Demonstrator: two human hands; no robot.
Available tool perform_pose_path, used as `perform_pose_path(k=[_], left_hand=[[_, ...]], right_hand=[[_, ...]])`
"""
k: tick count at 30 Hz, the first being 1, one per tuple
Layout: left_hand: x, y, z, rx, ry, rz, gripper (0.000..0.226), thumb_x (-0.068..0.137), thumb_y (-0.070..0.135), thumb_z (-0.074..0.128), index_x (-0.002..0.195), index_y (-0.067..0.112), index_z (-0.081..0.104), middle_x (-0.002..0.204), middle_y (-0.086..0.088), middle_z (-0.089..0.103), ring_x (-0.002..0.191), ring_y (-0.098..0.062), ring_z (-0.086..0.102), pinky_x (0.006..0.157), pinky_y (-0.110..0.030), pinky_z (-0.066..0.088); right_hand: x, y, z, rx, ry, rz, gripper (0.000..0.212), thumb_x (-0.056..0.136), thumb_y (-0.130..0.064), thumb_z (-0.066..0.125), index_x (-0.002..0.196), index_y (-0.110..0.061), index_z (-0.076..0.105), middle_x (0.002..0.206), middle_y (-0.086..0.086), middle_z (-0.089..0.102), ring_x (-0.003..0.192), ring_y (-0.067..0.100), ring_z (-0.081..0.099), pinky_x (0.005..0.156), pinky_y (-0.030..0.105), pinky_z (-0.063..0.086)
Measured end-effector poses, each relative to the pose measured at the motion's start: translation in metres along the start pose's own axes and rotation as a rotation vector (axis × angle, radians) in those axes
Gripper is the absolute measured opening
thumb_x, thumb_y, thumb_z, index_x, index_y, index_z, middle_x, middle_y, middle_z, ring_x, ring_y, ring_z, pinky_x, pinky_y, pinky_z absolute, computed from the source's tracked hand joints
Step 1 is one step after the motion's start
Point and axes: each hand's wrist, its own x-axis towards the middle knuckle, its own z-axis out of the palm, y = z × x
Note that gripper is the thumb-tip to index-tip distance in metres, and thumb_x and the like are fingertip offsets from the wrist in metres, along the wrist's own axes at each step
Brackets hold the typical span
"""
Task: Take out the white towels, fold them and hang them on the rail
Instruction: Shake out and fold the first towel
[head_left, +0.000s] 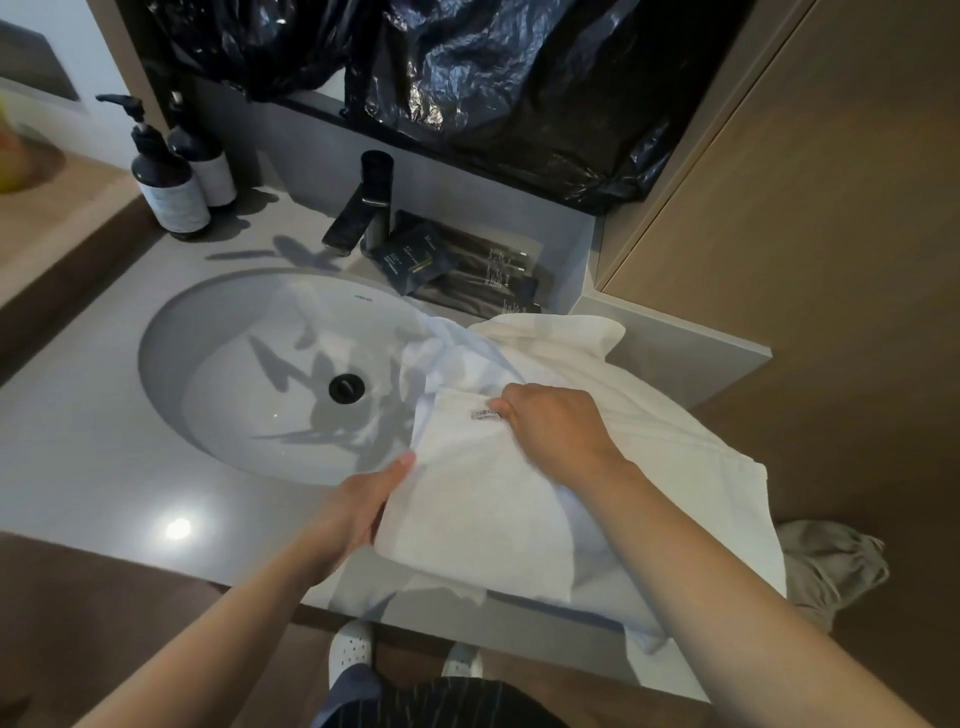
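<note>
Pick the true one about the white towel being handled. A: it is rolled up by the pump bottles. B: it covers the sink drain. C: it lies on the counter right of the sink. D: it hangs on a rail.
C: the white towel lies on the counter right of the sink, left hand holding its edge, right hand pinching it by the label.

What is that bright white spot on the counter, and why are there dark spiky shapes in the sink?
Head view: the spot on the counter is glare from a light; the shapes in the sink are shadows, their source unclear; the right hand gripping the towel looks slightly blurred.
</note>
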Motion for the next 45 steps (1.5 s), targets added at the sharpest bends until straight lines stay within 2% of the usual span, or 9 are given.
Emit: perform_pose_path(k=[6,12,18,21,23,26,29,35,45], left_hand=[[-0.01,-0.019,0.004,0.052,0.068,0.089,0.041,0.095,0.042,0.054,0.098,0.007,0.074,0.095,-0.005,0.076,0.092,-0.024,0.071,0.086,-0.033,0.051],[-0.004,-0.028,0.007,0.057,0.157,0.076,0.059,0.093,0.046,0.056,0.09,-0.012,0.064,0.088,-0.018,0.07,0.085,-0.035,0.064,0.082,-0.038,0.046],[0.01,-0.021,0.006,0.206,0.165,0.066,0.04,0.094,0.046,0.055,0.084,0.007,0.056,0.082,-0.007,0.058,0.079,-0.025,0.056,0.074,-0.035,0.041],[0.012,-0.004,0.014,0.294,0.379,0.261,0.03,0.088,0.042,0.065,0.106,0.02,0.055,0.109,0.004,0.057,0.096,-0.015,0.057,0.083,-0.031,0.048],[0.012,0.011,0.016,0.458,0.476,0.585,0.033,0.089,0.037,0.067,0.117,0.022,0.057,0.119,0.005,0.054,0.106,-0.012,0.052,0.091,-0.029,0.043],[0.021,0.032,0.018,0.787,0.335,0.937,0.03,0.091,0.028,0.065,0.117,0.014,0.066,0.114,-0.001,0.06,0.106,-0.019,0.054,0.095,-0.029,0.038],[0.031,0.044,0.024,0.948,0.21,0.917,0.024,0.09,0.024,0.067,0.112,0.015,0.069,0.11,-0.001,0.062,0.101,-0.024,0.055,0.093,-0.028,0.038],[0.042,0.058,0.025,0.981,0.245,0.927,0.017,0.082,0.025,0.076,0.09,0.013,0.066,0.095,0.001,0.059,0.086,-0.018,0.051,0.081,-0.021,0.033],[0.053,0.077,0.025,1.057,0.261,0.773,0.021,0.094,0.029,0.06,0.086,0.01,0.059,0.08,-0.003,0.06,0.079,-0.026,0.054,0.067,-0.04,0.046]], right_hand=[[-0.005,0.003,0.008,0.025,0.057,-0.029,0.042,0.103,-0.048,0.028,0.089,-0.02,0.055,0.085,0.0,0.068,0.08,0.029,0.064,0.059,0.034,0.03],[-0.018,0.008,0.002,-0.007,0.036,-0.016,0.043,0.101,-0.052,0.028,0.105,-0.019,0.055,0.096,-0.002,0.065,0.087,0.025,0.062,0.064,0.035,0.037],[-0.032,0.007,0.004,-0.025,0.096,0.035,0.044,0.101,-0.05,0.027,0.11,-0.019,0.057,0.096,-0.002,0.062,0.084,0.024,0.06,0.065,0.035,0.037],[-0.035,0.008,0.0,0.123,0.137,-0.013,0.034,0.101,-0.043,0.043,0.12,-0.018,0.055,0.108,-0.001,0.06,0.094,0.024,0.057,0.079,0.036,0.043],[-0.045,0.015,-0.002,0.148,0.209,-0.029,0.025,0.098,-0.038,0.052,0.108,-0.017,0.06,0.106,0.0,0.058,0.093,0.024,0.053,0.08,0.035,0.043],[-0.064,0.032,-0.003,0.125,0.287,0.055,0.022,0.094,-0.039,0.057,0.091,-0.018,0.064,0.099,-0.002,0.057,0.089,0.021,0.051,0.08,0.033,0.04],[-0.074,0.045,-0.005,0.166,0.296,0.143,0.022,0.092,-0.038,0.063,0.087,-0.017,0.063,0.1,-0.001,0.057,0.092,0.02,0.051,0.082,0.034,0.042],[-0.075,0.046,-0.005,0.26,0.331,0.191,0.022,0.091,-0.033,0.066,0.081,-0.014,0.06,0.096,0.002,0.059,0.087,0.023,0.052,0.077,0.034,0.039],[-0.069,0.047,0.002,0.313,0.407,0.249,0.02,0.092,-0.028,0.066,0.084,-0.011,0.061,0.087,0.003,0.06,0.076,0.024,0.054,0.069,0.035,0.042]])
